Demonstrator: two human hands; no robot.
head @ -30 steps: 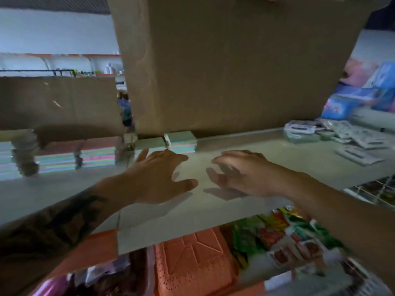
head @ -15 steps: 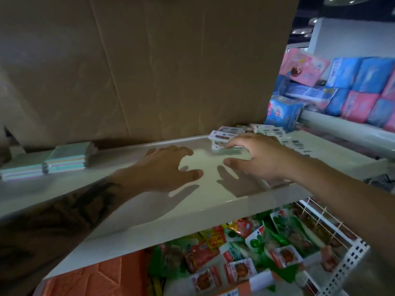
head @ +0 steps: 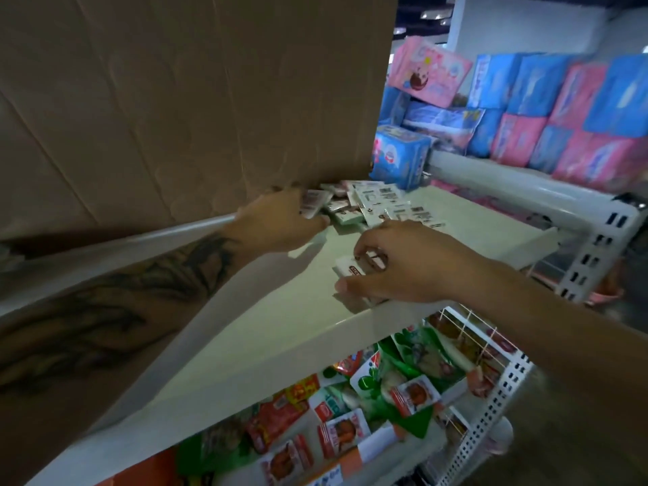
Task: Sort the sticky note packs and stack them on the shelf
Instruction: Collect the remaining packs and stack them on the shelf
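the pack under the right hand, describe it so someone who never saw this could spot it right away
Start at the big cardboard box on the white shelf. Right of it lies a loose heap of packs; nearer the front edge, the right hand grips one white pack. It sits apart from the heap, showing a red label.

Both forearms stretch forward; the left hand [head: 280,222] lies flat, while the right hand [head: 396,264] curls its fingers downward.
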